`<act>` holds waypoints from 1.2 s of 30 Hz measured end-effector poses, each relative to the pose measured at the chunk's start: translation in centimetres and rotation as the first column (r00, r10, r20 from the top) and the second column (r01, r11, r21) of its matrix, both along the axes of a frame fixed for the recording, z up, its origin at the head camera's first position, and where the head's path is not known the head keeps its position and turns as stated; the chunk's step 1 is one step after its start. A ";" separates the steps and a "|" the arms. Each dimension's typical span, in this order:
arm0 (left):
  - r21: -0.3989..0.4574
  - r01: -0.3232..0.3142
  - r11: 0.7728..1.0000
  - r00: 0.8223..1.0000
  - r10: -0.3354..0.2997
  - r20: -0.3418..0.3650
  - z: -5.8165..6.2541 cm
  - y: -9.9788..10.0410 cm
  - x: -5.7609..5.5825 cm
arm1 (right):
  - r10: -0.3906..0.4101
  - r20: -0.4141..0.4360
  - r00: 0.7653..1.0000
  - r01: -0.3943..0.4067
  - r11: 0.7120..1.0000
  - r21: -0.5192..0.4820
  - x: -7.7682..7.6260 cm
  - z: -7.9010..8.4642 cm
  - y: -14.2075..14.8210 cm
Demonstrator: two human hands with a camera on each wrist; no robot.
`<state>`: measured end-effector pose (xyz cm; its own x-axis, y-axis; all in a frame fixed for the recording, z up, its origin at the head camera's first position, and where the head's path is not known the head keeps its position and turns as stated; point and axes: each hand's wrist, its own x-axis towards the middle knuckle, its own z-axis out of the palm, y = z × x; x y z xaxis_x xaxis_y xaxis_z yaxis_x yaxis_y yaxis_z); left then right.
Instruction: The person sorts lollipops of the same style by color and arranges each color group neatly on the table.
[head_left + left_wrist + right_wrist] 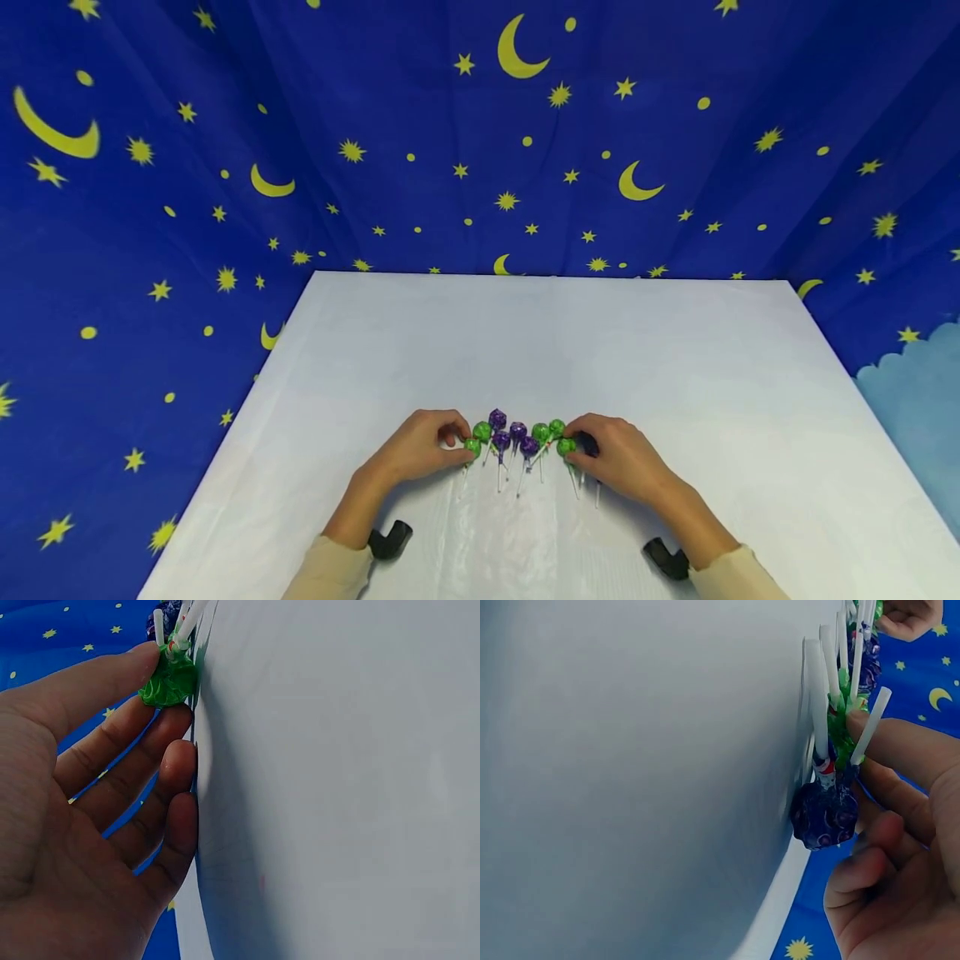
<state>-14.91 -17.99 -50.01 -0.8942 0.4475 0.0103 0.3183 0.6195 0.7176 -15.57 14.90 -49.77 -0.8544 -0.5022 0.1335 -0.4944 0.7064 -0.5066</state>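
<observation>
Several lollipops in green and purple wrappers lie in a bunched row on the white tabletop, their white sticks pointing toward me. At the row's left end, my left hand (423, 446) pinches the head of a green lollipop (171, 679) between thumb and forefinger. My right hand (621, 457) holds a green lollipop (566, 447) at the right end between thumb and fingers. Close by the right fingers is a purple lollipop (825, 814), mostly hidden by that hand in the head view. Between the hands lie purple lollipops (501, 440) and more green lollipops (540, 432).
The white table (555, 342) stretches behind and to both sides of the row. A blue cloth (420, 108) with yellow moons and stars hangs along its back and sides. A black strap piece (391, 540) sits at the left wrist, another black piece (666, 558) at the right.
</observation>
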 end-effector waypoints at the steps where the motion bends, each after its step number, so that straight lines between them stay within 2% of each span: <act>1: 0.002 -0.005 1.000 1.000 0.005 -0.001 0.0 0.0 0.1 | -0.003 0.005 1.000 0.003 1.000 0.003 0.0 0.0 -0.1; 9: 0.001 -0.041 0.999 0.999 0.041 0.015 -0.5 -0.6 0.8 | -0.010 0.020 1.000 0.009 0.999 0.040 -0.1 -0.3 -0.7; 18: 0.013 -0.046 0.999 0.998 0.045 0.036 -0.9 -1.1 1.3 | 0.048 0.054 0.997 -0.047 0.999 -0.012 -0.4 -0.6 -0.9; 26: 0.035 -0.035 0.999 0.999 0.034 0.023 -0.5 -1.0 0.9 | 0.012 0.110 0.994 -0.006 0.999 -0.050 -0.6 0.3 -1.0; 32: 0.035 0.018 0.999 0.999 -0.020 0.033 -0.6 -0.1 0.1 | -0.069 0.182 0.981 0.085 0.993 -0.085 0.0 0.5 -0.1; 36: 0.013 -0.005 1.000 0.999 0.004 0.035 -0.1 -0.4 0.3 | -0.041 0.227 0.973 0.072 0.989 -0.131 -0.4 1.0 -0.3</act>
<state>-14.62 -18.39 -50.13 -0.8962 0.4434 -0.0151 0.2900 0.6112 0.7365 -15.93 14.59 -48.81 -0.8967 -0.4427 0.0001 -0.3190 0.6459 -0.6935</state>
